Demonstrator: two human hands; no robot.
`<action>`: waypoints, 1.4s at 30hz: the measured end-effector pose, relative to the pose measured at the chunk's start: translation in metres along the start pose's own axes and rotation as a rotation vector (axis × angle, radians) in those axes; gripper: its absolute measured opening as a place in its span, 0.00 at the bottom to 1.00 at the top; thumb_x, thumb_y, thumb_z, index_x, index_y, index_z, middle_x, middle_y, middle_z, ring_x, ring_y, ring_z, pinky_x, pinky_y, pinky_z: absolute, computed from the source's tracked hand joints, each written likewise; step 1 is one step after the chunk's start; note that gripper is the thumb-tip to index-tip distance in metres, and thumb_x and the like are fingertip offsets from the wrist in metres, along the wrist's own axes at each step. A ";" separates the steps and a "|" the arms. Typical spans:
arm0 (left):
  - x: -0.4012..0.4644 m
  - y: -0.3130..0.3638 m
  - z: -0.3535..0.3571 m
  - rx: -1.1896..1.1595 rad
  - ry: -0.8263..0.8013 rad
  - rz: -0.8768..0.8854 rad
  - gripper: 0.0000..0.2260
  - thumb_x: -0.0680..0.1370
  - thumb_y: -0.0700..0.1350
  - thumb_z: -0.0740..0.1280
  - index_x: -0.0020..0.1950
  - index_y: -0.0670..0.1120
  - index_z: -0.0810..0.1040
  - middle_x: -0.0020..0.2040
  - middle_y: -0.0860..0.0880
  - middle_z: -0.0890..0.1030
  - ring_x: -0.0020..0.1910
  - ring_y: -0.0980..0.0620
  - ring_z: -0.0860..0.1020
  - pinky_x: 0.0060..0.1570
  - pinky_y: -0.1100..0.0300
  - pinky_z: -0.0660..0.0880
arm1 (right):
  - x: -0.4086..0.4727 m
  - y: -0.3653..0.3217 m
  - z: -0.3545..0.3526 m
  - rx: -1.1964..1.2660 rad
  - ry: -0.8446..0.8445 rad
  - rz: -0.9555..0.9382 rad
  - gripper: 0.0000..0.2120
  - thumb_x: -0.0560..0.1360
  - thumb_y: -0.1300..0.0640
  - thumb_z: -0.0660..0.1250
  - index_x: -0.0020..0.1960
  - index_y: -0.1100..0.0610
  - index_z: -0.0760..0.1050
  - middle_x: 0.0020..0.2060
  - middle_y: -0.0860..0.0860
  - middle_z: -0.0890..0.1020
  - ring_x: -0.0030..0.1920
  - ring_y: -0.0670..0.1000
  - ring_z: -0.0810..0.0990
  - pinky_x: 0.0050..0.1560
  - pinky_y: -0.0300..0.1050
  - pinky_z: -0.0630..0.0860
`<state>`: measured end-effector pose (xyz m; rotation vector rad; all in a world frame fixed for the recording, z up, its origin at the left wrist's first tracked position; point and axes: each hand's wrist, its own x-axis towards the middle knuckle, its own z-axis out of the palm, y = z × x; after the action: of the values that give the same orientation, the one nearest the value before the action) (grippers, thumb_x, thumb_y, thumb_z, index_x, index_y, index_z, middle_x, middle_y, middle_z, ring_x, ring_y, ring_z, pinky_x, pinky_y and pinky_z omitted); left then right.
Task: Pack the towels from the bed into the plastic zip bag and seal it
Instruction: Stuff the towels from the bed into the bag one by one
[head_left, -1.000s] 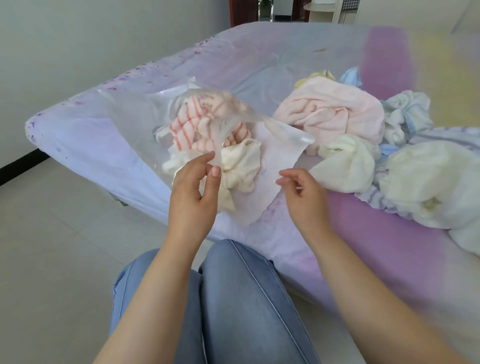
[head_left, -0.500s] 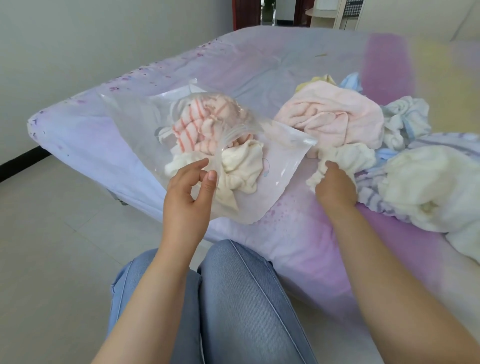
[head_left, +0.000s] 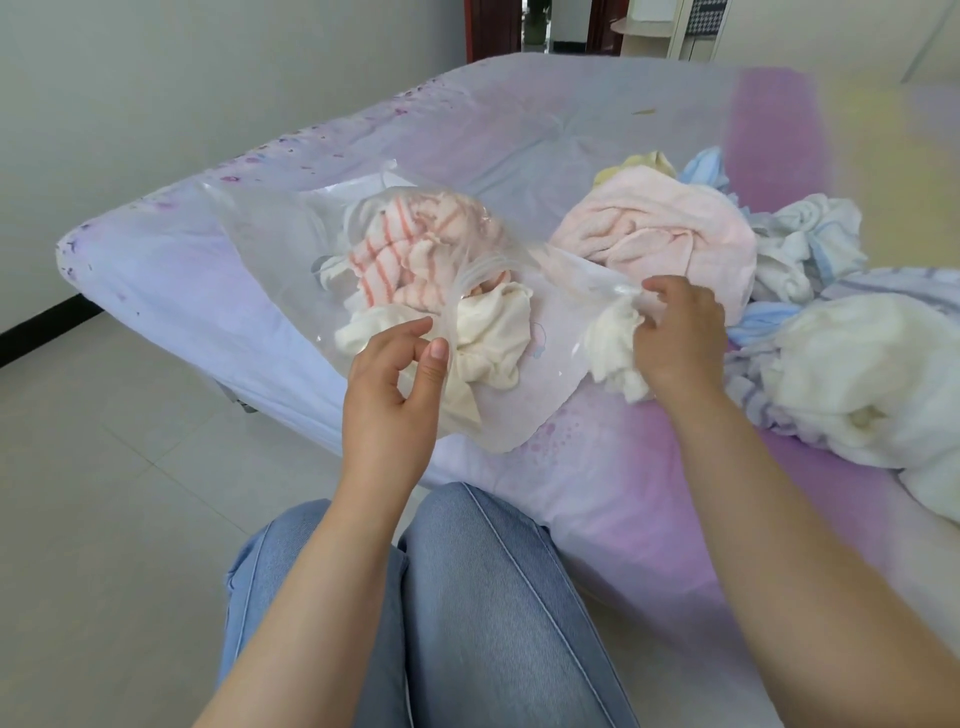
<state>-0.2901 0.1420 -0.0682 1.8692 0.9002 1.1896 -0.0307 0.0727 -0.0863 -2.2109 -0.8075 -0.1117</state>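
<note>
A clear plastic zip bag (head_left: 270, 260) lies on the bed with its mouth facing right. Inside it sit an orange-striped towel (head_left: 410, 254) and a cream towel (head_left: 493, 332). My left hand (head_left: 395, 384) pinches the near edge of the bag's mouth between thumb and fingers. My right hand (head_left: 680, 338) grips a small cream towel (head_left: 613, 348) at the bag's opening, over its lower flap. Loose towels remain on the bed: a pink towel (head_left: 670, 234), a white-and-blue towel (head_left: 810, 249) and a big cream towel (head_left: 872, 374).
The bed (head_left: 519, 130) has a lilac and pink sheet; its left edge drops to a tiled floor (head_left: 104, 493). My knees in blue jeans (head_left: 467, 597) are against the near edge. A doorway (head_left: 530, 26) lies beyond the bed.
My right hand went right to the towel pile, took hold of the small cream towel and brought it left to the bag's mouth. My left hand kept its pinch on the bag.
</note>
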 end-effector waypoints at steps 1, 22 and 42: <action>-0.001 0.000 -0.001 0.008 0.001 0.005 0.11 0.80 0.50 0.64 0.38 0.59 0.73 0.59 0.56 0.78 0.64 0.53 0.74 0.64 0.51 0.70 | 0.004 0.011 0.010 -0.096 -0.102 0.063 0.21 0.75 0.59 0.61 0.68 0.52 0.67 0.67 0.58 0.69 0.67 0.61 0.66 0.66 0.55 0.65; -0.001 -0.006 -0.001 -0.002 -0.017 0.007 0.12 0.80 0.52 0.62 0.43 0.46 0.77 0.57 0.61 0.79 0.63 0.55 0.75 0.63 0.49 0.71 | -0.115 -0.040 -0.030 0.564 -0.388 -0.102 0.24 0.66 0.49 0.75 0.51 0.35 0.62 0.45 0.33 0.74 0.43 0.31 0.74 0.37 0.25 0.69; -0.006 0.000 -0.012 -0.019 -0.013 -0.005 0.12 0.81 0.52 0.60 0.44 0.48 0.77 0.57 0.65 0.78 0.63 0.57 0.74 0.64 0.52 0.71 | -0.092 -0.035 0.070 -0.153 -0.327 -0.410 0.28 0.70 0.43 0.67 0.66 0.54 0.67 0.53 0.54 0.82 0.51 0.60 0.80 0.43 0.47 0.68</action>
<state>-0.3030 0.1395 -0.0672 1.8565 0.8832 1.1776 -0.1356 0.0912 -0.1428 -2.2038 -1.4728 -0.0092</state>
